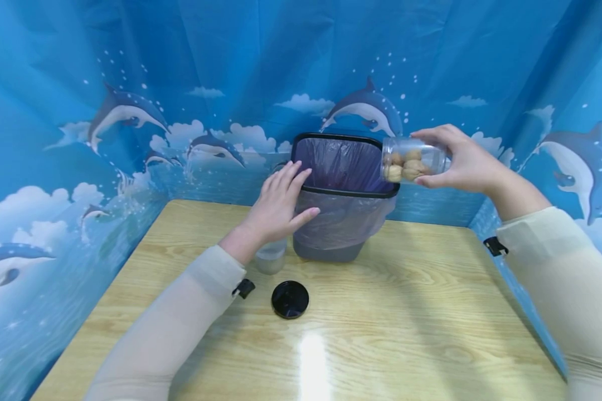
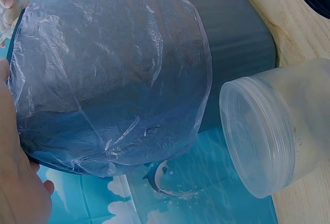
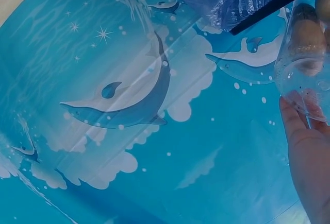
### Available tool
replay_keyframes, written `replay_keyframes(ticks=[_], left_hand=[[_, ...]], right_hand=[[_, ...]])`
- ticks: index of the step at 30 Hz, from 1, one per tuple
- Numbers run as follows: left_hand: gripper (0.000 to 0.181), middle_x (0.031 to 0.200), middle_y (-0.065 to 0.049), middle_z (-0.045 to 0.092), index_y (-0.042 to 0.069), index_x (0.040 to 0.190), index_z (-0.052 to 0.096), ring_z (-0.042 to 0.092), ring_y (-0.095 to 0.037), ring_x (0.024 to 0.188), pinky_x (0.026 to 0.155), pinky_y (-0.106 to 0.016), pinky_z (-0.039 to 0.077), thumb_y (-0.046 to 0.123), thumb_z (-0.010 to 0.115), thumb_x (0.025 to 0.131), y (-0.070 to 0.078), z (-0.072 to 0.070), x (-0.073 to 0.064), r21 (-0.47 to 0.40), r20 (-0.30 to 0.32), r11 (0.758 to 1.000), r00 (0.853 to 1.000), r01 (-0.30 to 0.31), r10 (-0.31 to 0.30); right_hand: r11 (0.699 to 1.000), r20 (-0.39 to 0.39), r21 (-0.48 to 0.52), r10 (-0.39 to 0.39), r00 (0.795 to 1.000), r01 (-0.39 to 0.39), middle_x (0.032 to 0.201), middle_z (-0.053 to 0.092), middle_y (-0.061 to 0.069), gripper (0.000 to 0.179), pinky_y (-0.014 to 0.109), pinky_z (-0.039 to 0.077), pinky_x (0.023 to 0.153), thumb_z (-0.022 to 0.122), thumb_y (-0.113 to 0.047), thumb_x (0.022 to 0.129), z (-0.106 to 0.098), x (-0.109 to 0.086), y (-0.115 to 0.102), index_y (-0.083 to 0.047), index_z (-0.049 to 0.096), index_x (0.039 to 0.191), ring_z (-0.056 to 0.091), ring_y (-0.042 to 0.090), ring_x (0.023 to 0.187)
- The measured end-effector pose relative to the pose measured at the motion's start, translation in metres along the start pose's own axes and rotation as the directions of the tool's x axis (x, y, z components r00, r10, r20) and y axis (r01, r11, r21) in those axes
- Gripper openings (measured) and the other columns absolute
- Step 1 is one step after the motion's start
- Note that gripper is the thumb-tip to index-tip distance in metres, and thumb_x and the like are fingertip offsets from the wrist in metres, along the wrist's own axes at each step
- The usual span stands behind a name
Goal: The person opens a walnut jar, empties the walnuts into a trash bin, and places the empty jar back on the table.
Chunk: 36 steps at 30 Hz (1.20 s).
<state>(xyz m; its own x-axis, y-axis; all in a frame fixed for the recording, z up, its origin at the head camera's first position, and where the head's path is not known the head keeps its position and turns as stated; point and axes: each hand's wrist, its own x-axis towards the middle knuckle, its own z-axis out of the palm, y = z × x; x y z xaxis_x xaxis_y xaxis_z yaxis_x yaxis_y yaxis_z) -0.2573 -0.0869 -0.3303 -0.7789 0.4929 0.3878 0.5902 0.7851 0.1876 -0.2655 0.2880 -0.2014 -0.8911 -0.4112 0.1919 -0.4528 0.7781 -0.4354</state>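
My right hand (image 1: pixel 464 161) grips a clear jar (image 1: pixel 438 159) round its base end. The jar lies on its side in the air, its mouth at the right rim of a trash bin (image 1: pixel 326 253). Several walnuts (image 1: pixel 412 167) sit inside the jar, toward its mouth. My left hand (image 1: pixel 281 203) rests against the bin's left rim, fingers extended and thumb spread along the front. A thin translucent bag lines the bin (image 2: pixel 242 44) and folds down over its outside. The right wrist view catches the jar (image 3: pixel 304 77) and hand only at its right edge.
A second, frosted-looking jar (image 2: pixel 304 116) stands uncovered on the wooden table (image 1: pixel 406 328), left of the bin and partly behind my left wrist. Before it lies a round black lid (image 1: pixel 290 299). A blue dolphin-print curtain (image 1: pixel 261 67) encloses the table's back and sides.
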Motion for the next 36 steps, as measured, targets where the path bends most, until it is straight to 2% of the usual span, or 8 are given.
replay_keyframes(ticks=[1, 4, 13, 24, 36], left_hand=[[0.086, 0.168, -0.006, 0.001, 0.019, 0.162, 0.010, -0.002, -0.027, 0.154, 0.121, -0.052, 0.003, 0.070, 0.036, 0.097, 0.000, 0.000, 0.000, 0.000, 0.000, 1.000, 1.000, 0.000, 0.000], [0.086, 0.168, -0.006, 0.001, 0.019, 0.162, 0.010, -0.002, -0.026, 0.154, 0.121, -0.052, 0.003, 0.070, 0.036, 0.097, 0.000, 0.000, 0.000, 0.001, 0.003, 1.000, 1.000, 0.002, -0.002], [0.086, 0.168, -0.006, 0.001, 0.019, 0.162, 0.010, -0.003, -0.025, 0.154, 0.121, -0.052, 0.003, 0.070, 0.035, 0.097, 0.000, 0.000, 0.000, 0.000, 0.003, 1.000, 1.000, 0.000, 0.000], [0.086, 0.168, -0.006, 0.001, 0.019, 0.162, 0.010, -0.003, -0.026, 0.154, 0.121, -0.052, 0.003, 0.070, 0.036, 0.098, 0.001, -0.001, 0.000, -0.003, 0.002, 1.000, 1.000, 0.003, -0.003], [0.085, 0.168, -0.007, 0.002, 0.018, 0.162, 0.010, -0.003, -0.025, 0.154, 0.121, -0.052, 0.004, 0.068, 0.038, 0.098, 0.000, 0.000, 0.000, -0.010, -0.001, 1.000, 1.000, 0.000, 0.000]], right_hand=[[1.000, 0.003, -0.003, -0.006, 1.000, 0.006, 0.142, 0.036, 0.016, 0.087, 0.066, 0.035, 0.099, 0.085, -0.024, 0.082, 0.000, 0.000, -0.001, -0.021, 0.038, 0.155, 0.033, 0.041, 0.133], [1.000, 0.007, -0.019, -0.010, 1.000, 0.010, 0.143, 0.036, 0.017, 0.087, 0.068, 0.034, 0.099, 0.085, -0.025, 0.082, -0.001, 0.000, -0.003, -0.021, 0.038, 0.155, 0.033, 0.041, 0.134], [0.998, 0.023, -0.064, 0.008, 1.000, -0.006, 0.151, 0.031, 0.015, 0.088, 0.071, 0.034, 0.097, 0.086, -0.027, 0.081, -0.003, 0.004, -0.005, -0.028, 0.038, 0.155, 0.031, 0.044, 0.136], [0.993, 0.053, -0.117, 0.008, 0.999, -0.002, 0.157, 0.025, 0.015, 0.090, 0.073, 0.034, 0.096, 0.086, -0.026, 0.080, -0.005, 0.008, -0.012, -0.028, 0.037, 0.155, 0.027, 0.048, 0.139], [0.989, 0.074, -0.146, 0.023, 0.997, -0.012, 0.157, 0.026, 0.014, 0.090, 0.073, 0.036, 0.096, 0.087, -0.014, 0.078, -0.006, 0.014, -0.020, -0.024, 0.041, 0.154, 0.027, 0.047, 0.139]])
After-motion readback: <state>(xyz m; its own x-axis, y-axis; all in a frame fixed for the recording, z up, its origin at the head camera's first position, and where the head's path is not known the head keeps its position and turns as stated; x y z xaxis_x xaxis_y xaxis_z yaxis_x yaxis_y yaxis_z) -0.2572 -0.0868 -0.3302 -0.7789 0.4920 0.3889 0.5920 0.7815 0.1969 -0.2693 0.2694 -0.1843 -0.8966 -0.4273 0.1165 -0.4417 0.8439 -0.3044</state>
